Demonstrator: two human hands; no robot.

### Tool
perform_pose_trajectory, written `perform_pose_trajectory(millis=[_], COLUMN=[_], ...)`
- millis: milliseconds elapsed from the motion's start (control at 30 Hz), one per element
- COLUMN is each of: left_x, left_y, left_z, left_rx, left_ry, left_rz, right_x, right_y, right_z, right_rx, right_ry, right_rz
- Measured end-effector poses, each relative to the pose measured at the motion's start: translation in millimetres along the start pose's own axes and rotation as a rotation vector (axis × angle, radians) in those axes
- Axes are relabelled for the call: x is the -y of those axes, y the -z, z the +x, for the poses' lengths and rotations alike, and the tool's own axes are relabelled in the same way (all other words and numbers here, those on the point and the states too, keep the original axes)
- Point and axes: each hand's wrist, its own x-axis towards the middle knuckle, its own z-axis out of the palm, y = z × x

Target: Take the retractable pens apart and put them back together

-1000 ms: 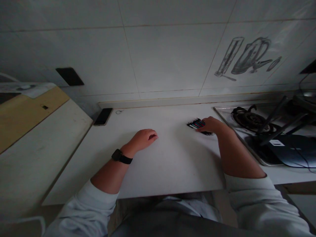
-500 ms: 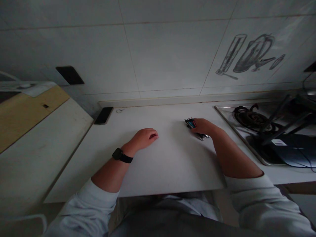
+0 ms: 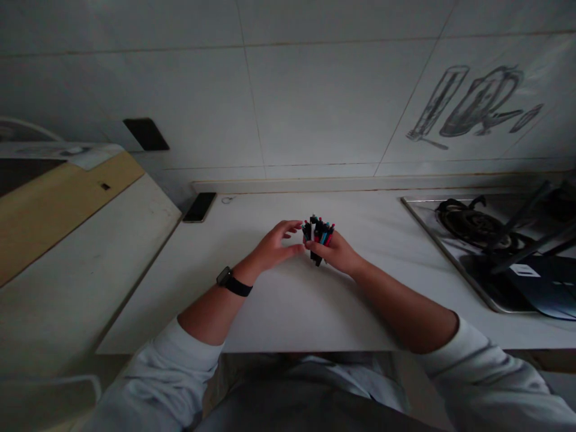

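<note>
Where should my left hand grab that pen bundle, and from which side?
Probably around the shafts of the pen bundle, coming from the left: the right hand grips its right side, while the open left hand faces its left. The upper ends fan out unevenly, so wrapping the shafts should gather them better than pinching tips.

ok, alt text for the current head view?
A right hand grips a bundle of pens over a white counter, the left hand open beside it. A phone lies at back left, a gas burner at right.
</note>
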Motion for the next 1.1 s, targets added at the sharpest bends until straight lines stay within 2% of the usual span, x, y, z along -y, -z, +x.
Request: perform_pose_trajectory(millis=[67,167,300,400,567,733,933,1100], left_x=[-6,-16,-23,-24,-31,-36,-36,-38], left_y=[-2.5,-4.1,-4.9,-6.2,-6.2,-4.2,-3.6,-2.5], left_z=[-1,-2,-3,-3,-5,-5,-6,-7], left_rx=[-0.011,0.000,0.008,0.003,0.039,0.064,0.122,-0.019], left_ry=[-0.038,-0.100,-0.184,-0.217,-0.114,-0.026,0.056,0.068], left_rz=[-0.122,-0.187,-0.146,-0.124,-0.145,-0.151,-0.276,-0.325], right_x=[-2,-11,-24,-26,-20,-21,-24,-26], right_y=[-16,-31,-36,-37,-42,-41,-36,-31], right_z=[1,5,8,7,5,4,3,5], right_rx=[0.021,0.055,0.139,0.196,0.275,0.292,0.268,0.216], right_ry=[0.014,0.053,0.113,0.105,0.134,0.080,0.106,0.170], right_rz=[0.071,0.133,0.113,0.029,0.004,0.001,-0.086,-0.293])
